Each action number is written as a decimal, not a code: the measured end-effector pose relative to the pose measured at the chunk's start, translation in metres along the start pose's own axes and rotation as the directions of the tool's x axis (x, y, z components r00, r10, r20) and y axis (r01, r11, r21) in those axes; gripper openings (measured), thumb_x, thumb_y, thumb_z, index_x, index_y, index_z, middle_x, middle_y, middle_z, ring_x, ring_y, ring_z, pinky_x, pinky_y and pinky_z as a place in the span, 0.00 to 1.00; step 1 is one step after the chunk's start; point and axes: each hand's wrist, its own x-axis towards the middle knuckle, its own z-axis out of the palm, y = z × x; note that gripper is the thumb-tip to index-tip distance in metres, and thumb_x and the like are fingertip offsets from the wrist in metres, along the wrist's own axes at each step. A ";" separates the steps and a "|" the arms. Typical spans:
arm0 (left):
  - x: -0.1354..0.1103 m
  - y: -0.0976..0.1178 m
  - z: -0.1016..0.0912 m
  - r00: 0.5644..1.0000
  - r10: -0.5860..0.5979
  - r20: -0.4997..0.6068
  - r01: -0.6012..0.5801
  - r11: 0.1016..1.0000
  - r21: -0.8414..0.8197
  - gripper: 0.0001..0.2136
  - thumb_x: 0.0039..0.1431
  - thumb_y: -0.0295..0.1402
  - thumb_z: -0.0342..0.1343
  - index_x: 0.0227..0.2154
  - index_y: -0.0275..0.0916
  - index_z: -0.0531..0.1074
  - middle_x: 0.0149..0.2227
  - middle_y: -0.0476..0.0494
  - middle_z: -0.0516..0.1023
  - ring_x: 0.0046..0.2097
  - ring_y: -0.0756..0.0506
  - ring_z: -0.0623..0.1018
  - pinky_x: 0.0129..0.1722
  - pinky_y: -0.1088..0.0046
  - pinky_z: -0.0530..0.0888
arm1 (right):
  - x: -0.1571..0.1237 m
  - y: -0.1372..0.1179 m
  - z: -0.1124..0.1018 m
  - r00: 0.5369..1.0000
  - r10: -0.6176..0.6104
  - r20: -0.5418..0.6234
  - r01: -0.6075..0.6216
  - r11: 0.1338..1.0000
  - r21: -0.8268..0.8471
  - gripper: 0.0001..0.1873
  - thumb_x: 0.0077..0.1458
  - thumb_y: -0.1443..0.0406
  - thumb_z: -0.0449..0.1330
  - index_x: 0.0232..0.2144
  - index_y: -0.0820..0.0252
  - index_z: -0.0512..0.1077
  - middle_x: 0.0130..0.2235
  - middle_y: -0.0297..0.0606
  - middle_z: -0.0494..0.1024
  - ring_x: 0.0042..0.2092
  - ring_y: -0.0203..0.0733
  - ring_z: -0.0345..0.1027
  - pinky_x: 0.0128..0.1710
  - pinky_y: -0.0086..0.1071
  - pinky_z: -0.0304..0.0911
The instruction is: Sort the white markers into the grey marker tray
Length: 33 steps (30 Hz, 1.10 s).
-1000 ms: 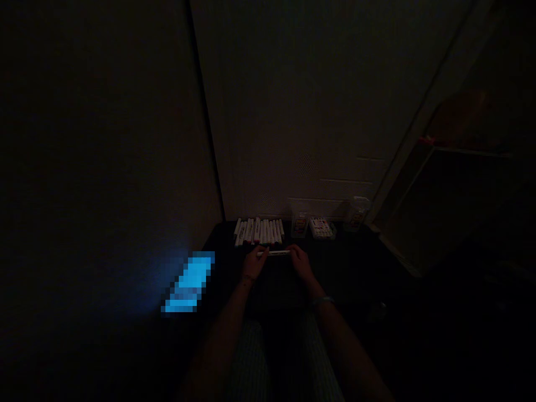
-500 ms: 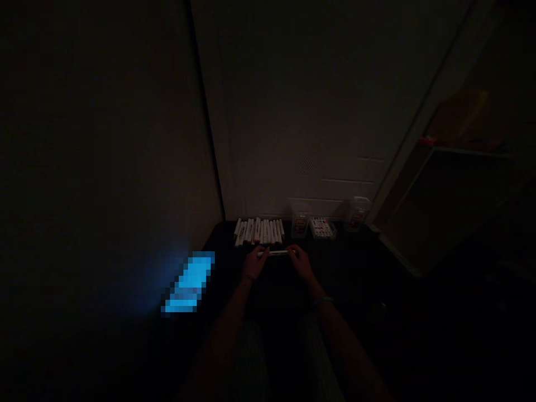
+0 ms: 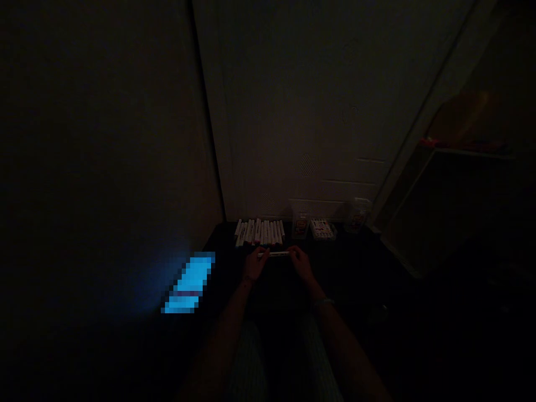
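A white marker (image 3: 278,254) lies level between my two hands, above the dark tabletop. My left hand (image 3: 255,264) is closed on its left end, and my right hand (image 3: 300,263) pinches its right end. Just beyond my hands, several white markers (image 3: 259,231) lie side by side in a row. Colour shows at the near ends of some of them. The dim light hides fine details of my fingers.
Behind the right hand stand a clear plastic container (image 3: 300,221), a small box with a printed label (image 3: 322,228) and another clear container (image 3: 358,216). A glowing blue pixelated screen (image 3: 190,283) is at the left. A pale wall (image 3: 293,111) rises behind the table (image 3: 343,268).
Both hands stay almost where they were, still on the marker. The picture is slightly darker and the view has shifted a little.
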 end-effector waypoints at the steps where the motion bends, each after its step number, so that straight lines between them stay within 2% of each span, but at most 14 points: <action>1: 0.000 0.000 0.000 1.000 -0.004 0.000 0.004 1.000 -0.003 0.19 0.51 0.49 0.44 0.30 0.39 0.71 0.19 0.52 0.69 0.23 0.51 0.69 0.24 0.78 0.62 | 0.000 0.000 0.000 1.000 0.002 -0.002 -0.002 1.000 0.005 0.15 0.51 0.58 0.47 0.32 0.58 0.70 0.31 0.32 0.73 0.34 0.37 0.65 0.34 0.27 0.58; 7: 0.000 -0.001 0.002 1.000 -0.017 0.023 0.018 0.999 -0.048 0.19 0.52 0.49 0.44 0.31 0.39 0.71 0.20 0.52 0.70 0.24 0.51 0.69 0.24 0.78 0.62 | -0.002 -0.001 0.001 1.000 -0.001 -0.011 0.001 1.000 -0.005 0.14 0.50 0.57 0.50 0.32 0.58 0.70 0.31 0.32 0.73 0.34 0.36 0.65 0.34 0.27 0.58; 19: 0.000 -0.001 0.000 1.000 -0.010 0.023 0.011 0.999 -0.053 0.19 0.52 0.49 0.44 0.30 0.38 0.71 0.23 0.50 0.73 0.27 0.50 0.71 0.26 0.79 0.64 | -0.002 0.001 -0.001 0.999 -0.040 -0.002 0.040 0.999 -0.014 0.16 0.53 0.61 0.44 0.33 0.58 0.70 0.32 0.32 0.73 0.35 0.36 0.64 0.36 0.26 0.57; 28: 0.001 -0.005 0.003 1.000 0.013 0.012 -0.013 0.999 -0.031 0.19 0.52 0.49 0.43 0.31 0.39 0.71 0.25 0.49 0.74 0.28 0.50 0.72 0.28 0.78 0.64 | -0.003 -0.003 0.000 1.000 -0.012 -0.002 0.012 1.000 -0.014 0.14 0.50 0.58 0.49 0.33 0.58 0.70 0.32 0.32 0.73 0.35 0.37 0.65 0.35 0.26 0.58; 33: 0.001 -0.005 0.003 1.000 0.006 0.023 -0.006 0.999 -0.032 0.19 0.52 0.49 0.43 0.32 0.39 0.71 0.27 0.49 0.75 0.30 0.50 0.73 0.29 0.78 0.65 | -0.002 -0.001 0.000 1.000 -0.013 -0.009 0.013 1.000 -0.008 0.14 0.51 0.59 0.48 0.33 0.58 0.70 0.33 0.32 0.73 0.35 0.37 0.65 0.36 0.27 0.58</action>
